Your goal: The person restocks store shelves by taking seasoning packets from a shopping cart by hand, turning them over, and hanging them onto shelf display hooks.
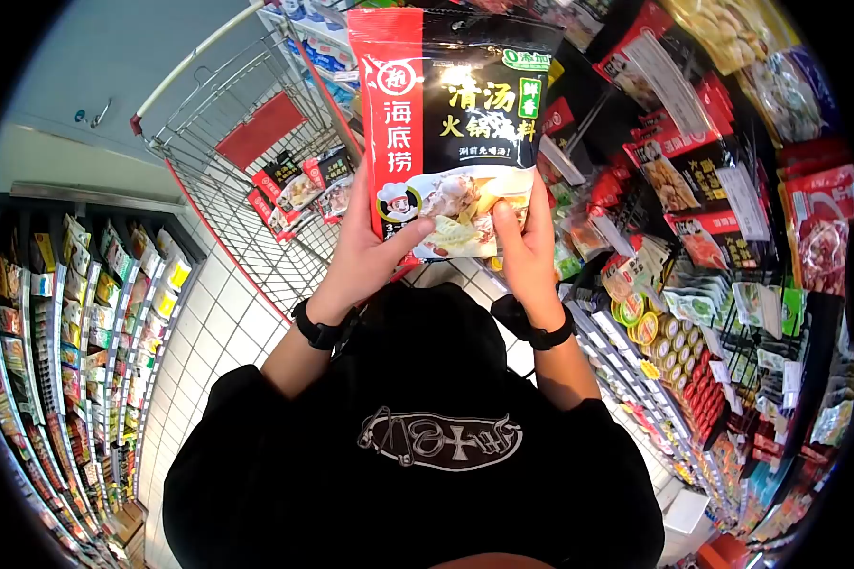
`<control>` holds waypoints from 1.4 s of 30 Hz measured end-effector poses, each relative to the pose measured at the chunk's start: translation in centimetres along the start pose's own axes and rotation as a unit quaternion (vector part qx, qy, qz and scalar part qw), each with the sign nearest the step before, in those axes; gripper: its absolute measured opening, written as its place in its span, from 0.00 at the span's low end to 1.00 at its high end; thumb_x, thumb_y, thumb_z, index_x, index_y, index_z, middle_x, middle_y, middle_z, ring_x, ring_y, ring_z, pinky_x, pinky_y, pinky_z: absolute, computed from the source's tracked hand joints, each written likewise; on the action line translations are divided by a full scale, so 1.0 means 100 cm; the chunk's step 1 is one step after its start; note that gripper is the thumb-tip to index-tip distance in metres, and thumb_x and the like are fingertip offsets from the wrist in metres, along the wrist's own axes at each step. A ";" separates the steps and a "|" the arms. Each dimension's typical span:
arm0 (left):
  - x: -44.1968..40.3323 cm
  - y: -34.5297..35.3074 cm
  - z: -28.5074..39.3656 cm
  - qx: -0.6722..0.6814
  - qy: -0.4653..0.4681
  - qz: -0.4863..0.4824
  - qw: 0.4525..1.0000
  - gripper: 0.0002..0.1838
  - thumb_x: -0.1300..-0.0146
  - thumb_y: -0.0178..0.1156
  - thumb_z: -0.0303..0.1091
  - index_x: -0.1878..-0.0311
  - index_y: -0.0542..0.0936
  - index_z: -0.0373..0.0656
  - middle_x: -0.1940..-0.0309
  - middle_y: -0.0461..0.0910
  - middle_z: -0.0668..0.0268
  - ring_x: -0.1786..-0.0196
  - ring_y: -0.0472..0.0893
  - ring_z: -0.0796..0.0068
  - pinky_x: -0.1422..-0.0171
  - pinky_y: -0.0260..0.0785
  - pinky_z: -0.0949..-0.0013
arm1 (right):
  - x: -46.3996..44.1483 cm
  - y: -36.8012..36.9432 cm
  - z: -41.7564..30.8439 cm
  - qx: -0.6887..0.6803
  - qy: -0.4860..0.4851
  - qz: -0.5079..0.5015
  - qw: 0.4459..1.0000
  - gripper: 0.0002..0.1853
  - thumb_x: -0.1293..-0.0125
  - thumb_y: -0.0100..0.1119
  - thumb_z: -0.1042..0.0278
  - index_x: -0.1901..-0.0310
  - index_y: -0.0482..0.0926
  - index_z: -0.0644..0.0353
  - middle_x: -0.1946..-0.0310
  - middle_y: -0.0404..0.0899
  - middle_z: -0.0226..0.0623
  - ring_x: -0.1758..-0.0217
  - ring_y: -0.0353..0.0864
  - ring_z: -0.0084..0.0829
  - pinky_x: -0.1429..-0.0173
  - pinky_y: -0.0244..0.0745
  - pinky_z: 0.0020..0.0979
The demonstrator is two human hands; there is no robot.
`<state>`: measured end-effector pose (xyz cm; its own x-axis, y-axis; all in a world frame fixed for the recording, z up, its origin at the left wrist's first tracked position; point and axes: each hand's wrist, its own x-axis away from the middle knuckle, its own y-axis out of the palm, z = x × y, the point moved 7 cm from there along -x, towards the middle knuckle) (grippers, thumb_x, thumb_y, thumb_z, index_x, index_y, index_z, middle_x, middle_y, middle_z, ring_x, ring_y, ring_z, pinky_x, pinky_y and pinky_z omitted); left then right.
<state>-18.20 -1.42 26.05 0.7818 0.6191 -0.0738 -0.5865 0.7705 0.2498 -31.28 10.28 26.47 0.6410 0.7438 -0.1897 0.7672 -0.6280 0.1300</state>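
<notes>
A red and black packet of hotpot soup base [479, 142] is held upright between my two hands, its printed front facing me. My left hand [375, 242] grips the lower left edge, thumb across the front. On the lower right edge, my right hand [529, 237] is closed the same way, thumb pressed on the food picture. The fingers behind the packet are hidden. Beyond my left hand stands a wire shopping cart [194, 142] with a red panel, and several similar packets [299, 190] lie inside it.
To the right, a shelf rack carries hanging packets [688, 171], red packs [821, 228] and stacked tins [669, 351]. Shelves of packaged goods [76, 351] line the left side. White tiles [185, 332] cover the floor between them.
</notes>
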 end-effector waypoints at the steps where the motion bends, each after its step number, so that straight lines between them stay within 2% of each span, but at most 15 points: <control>1: 0.000 0.007 -0.002 -0.001 -0.003 -0.012 1.000 0.46 0.42 0.63 0.20 0.27 0.45 0.39 0.38 0.66 0.61 0.38 0.70 0.73 0.35 0.65 0.67 | 0.003 -0.007 -0.003 0.000 0.000 0.006 1.000 0.30 0.30 0.51 0.70 0.30 0.53 0.67 0.40 0.68 0.39 0.39 0.68 0.25 0.36 0.63 0.28; 5: 0.001 0.029 -0.007 -0.032 -0.004 -0.054 0.998 0.45 0.42 0.63 0.20 0.27 0.46 0.38 0.40 0.68 0.61 0.39 0.71 0.75 0.37 0.66 0.68 | 0.015 -0.029 -0.010 0.006 -0.006 0.022 1.000 0.32 0.30 0.51 0.71 0.29 0.50 0.66 0.38 0.66 0.40 0.38 0.67 0.27 0.35 0.63 0.29; 8: 0.001 0.042 -0.011 -0.024 -0.016 -0.075 0.997 0.45 0.43 0.63 0.20 0.27 0.46 0.38 0.40 0.68 0.62 0.40 0.71 0.76 0.37 0.66 0.69 | 0.020 -0.040 -0.021 0.055 -0.037 0.058 0.996 0.37 0.33 0.53 0.72 0.28 0.45 0.67 0.35 0.63 0.43 0.34 0.64 0.30 0.32 0.59 0.32; 11: 0.002 0.048 -0.016 -0.031 -0.016 -0.080 0.996 0.45 0.43 0.63 0.19 0.27 0.46 0.38 0.40 0.67 0.62 0.40 0.71 0.76 0.37 0.66 0.69 | 0.025 -0.047 -0.019 0.046 -0.035 0.052 0.997 0.37 0.32 0.52 0.72 0.28 0.44 0.67 0.33 0.60 0.44 0.32 0.61 0.31 0.30 0.56 0.33; 19: -0.003 0.050 -0.021 -0.012 -0.018 -0.086 0.996 0.45 0.43 0.63 0.19 0.27 0.47 0.38 0.39 0.67 0.62 0.38 0.70 0.75 0.36 0.65 0.67 | 0.021 -0.048 -0.010 0.044 -0.025 0.052 0.997 0.36 0.32 0.52 0.71 0.28 0.45 0.68 0.34 0.61 0.45 0.33 0.63 0.31 0.31 0.58 0.32; 21: -0.006 0.047 -0.022 -0.001 -0.015 -0.076 0.997 0.45 0.43 0.63 0.19 0.27 0.47 0.38 0.39 0.67 0.62 0.38 0.70 0.75 0.36 0.65 0.67 | 0.019 -0.046 -0.006 -0.005 -0.021 0.069 0.997 0.35 0.31 0.52 0.72 0.28 0.45 0.68 0.36 0.63 0.43 0.35 0.65 0.29 0.33 0.60 0.31; 23: -0.007 0.045 -0.022 -0.042 -0.004 -0.087 0.995 0.45 0.42 0.63 0.20 0.27 0.47 0.37 0.39 0.67 0.62 0.38 0.70 0.75 0.35 0.64 0.67 | 0.017 -0.043 -0.007 -0.001 -0.018 0.067 0.998 0.35 0.31 0.51 0.73 0.28 0.45 0.68 0.37 0.65 0.42 0.37 0.67 0.28 0.35 0.62 0.29; 29: -0.010 0.036 -0.024 0.009 -0.034 -0.073 0.997 0.45 0.42 0.63 0.21 0.26 0.46 0.37 0.39 0.67 0.61 0.38 0.70 0.75 0.36 0.64 0.68 | 0.009 -0.034 -0.002 0.019 -0.015 0.056 0.998 0.34 0.31 0.51 0.74 0.28 0.46 0.68 0.38 0.66 0.41 0.38 0.68 0.27 0.35 0.63 0.29; 34: -0.013 0.024 -0.025 -0.005 -0.028 -0.053 0.998 0.44 0.42 0.63 0.21 0.27 0.48 0.37 0.39 0.68 0.61 0.39 0.70 0.75 0.37 0.65 0.69 | 0.002 -0.028 0.005 0.034 -0.001 0.041 0.999 0.33 0.30 0.49 0.72 0.28 0.46 0.68 0.37 0.65 0.42 0.37 0.67 0.27 0.35 0.62 0.29; 42: -0.018 0.008 -0.027 -0.025 -0.017 -0.039 0.999 0.45 0.42 0.64 0.22 0.27 0.47 0.37 0.40 0.68 0.61 0.40 0.71 0.75 0.37 0.66 0.68 | -0.012 -0.020 0.009 0.050 -0.029 0.032 0.998 0.30 0.27 0.46 0.66 0.29 0.50 0.68 0.37 0.66 0.41 0.37 0.66 0.27 0.35 0.61 0.28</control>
<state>-20.69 -1.53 23.82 0.8318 0.5522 -0.0572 -0.5328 0.8230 0.1968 -33.67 10.43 25.53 0.6846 0.6881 -0.2404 0.7162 -0.6963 0.0465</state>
